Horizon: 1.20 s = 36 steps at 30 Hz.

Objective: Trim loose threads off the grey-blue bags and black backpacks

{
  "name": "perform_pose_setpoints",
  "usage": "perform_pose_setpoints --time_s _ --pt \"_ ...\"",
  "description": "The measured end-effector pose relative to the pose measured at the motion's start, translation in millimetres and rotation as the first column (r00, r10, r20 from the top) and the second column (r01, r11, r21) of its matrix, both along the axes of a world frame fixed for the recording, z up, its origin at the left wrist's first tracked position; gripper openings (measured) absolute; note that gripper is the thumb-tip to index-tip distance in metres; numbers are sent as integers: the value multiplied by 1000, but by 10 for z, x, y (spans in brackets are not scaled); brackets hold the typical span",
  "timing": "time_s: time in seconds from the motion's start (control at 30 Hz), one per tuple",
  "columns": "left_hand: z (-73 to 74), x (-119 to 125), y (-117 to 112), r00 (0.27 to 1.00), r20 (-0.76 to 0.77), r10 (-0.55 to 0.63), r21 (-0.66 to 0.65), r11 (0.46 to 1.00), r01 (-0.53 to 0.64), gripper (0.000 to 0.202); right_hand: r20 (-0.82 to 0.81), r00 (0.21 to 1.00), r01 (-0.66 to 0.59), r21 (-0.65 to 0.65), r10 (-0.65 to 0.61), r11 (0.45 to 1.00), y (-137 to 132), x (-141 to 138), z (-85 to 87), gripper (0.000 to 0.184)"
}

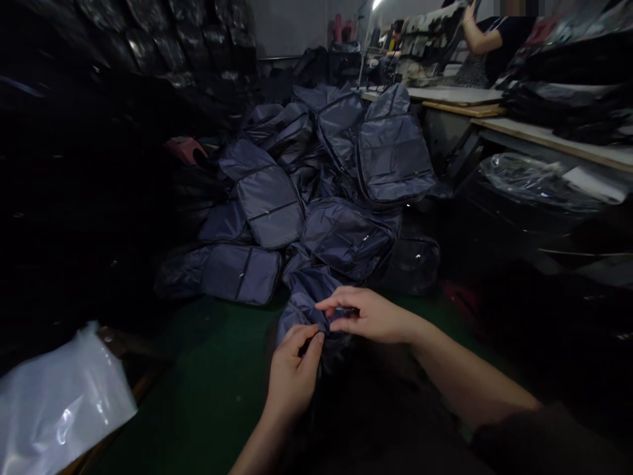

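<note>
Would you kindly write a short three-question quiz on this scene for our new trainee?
1. What are the left hand and the right hand both holding?
2. True or false: the translucent plastic bag lies to the left of the hands.
3. What colour is the floor in front of the pile of bags? A: green, B: red, C: white.

Key: 1. A navy fabric bag. 2. True. 3. A.

Pile of navy fabric bags (306, 191) on green floor mat (208, 376). Translucent plastic bag (59, 402), lower left. Wooden worktable (554, 142), right, co-worker (494, 46) behind.
</note>
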<state>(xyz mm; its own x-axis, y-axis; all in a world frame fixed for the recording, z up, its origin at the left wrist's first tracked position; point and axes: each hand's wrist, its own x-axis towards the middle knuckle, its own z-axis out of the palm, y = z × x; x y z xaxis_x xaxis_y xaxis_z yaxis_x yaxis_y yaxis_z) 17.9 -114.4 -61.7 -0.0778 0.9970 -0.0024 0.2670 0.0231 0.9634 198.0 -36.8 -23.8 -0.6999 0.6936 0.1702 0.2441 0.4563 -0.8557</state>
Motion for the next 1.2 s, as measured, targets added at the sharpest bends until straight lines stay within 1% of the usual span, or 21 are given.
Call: perform_pose_setpoints --time_s 0.03,0.07,0.1,0.2,0.27,0.33,0.4,0.47,0.53,0.57,0.6,0.63,0.73,0.77,0.83,0.93,1.0,1.07,1.2 --pt "8 3 -5 1000 -4 3 2 1000 -3 19 10 998 -65 -46 65 997 29 -23 -63 31" --pt "11 3 -8 1000 -3 11 -3 1000 -11 19 11 995 -96 -90 97 991 42 -49 -129 30" --pt "9 0 -10 1000 -1 18 -14 1000 -18 19 -1 996 -85 -121 85 989 40 -76 -192 27" --pt "-14 -12 -8 999 -13 42 -47 998 -42 21 -58 996 61 -193 -74 979 -22 -134 -331 19" --pt "-36 -12 -3 998 -24 58 -56 997 -59 21 -70 984 139 -276 -164 951 -76 -157 -382 21" --pt "-56 -4 3 996 -29 79 -60 995 -80 20 -79 971 179 -383 -225 906 -126 -184 -422 22" --pt "-76 10 9 995 -25 97 -74 992 -98 19 -123 941 212 -515 -316 831 -169 -228 -471 22" --pt "-101 26 16 994 13 111 -118 987 -108 20 -155 892 225 -661 -424 716 -202 -282 -533 22" --pt "-130 38 25 986 112 123 -190 977 -100 22 -144 852 225 -768 -504 600 -226 -327 -589 22" --pt "-145 42 30 975 176 133 -230 969 -91 24 -131 843 228 -792 -522 567 -236 -340 -609 22" --pt "-159 45 36 959 240 151 -267 960 -84 25 -122 841 236 -793 -527 561 -245 -344 -620 22" --pt "-172 46 42 939 295 179 -300 950 -87 26 -123 845 247 -775 -521 583 -256 -339 -623 21" --pt "-195 44 58 871 399 285 -371 919 -131 31 -121 867 297 -654 -484 696 -308 -278 -595 21" --pt "-198 44 63 850 419 318 -391 909 -147 33 -109 875 313 -616 -472 723 -330 -249 -583 23" --pt "-198 47 70 822 440 362 -421 892 -167 37 -67 889 340 -565 -452 752 -376 -189 -566 27" --pt "-195 57 75 812 439 385 -441 880 -178 40 -9 919 334 -510 -393 792 -423 -125 -563 27" --pt "-197 59 77 815 435 382 -442 879 -177 42 26 935 318 -506 -354 802 -429 -106 -564 28" --pt "-202 52 79 824 428 372 -439 882 -170 42 52 940 311 -531 -336 788 -419 -105 -557 30" --pt "-216 23 76 864 400 305 -413 902 -127 38 20 935 305 -557 -355 772 -389 -137 -522 31"
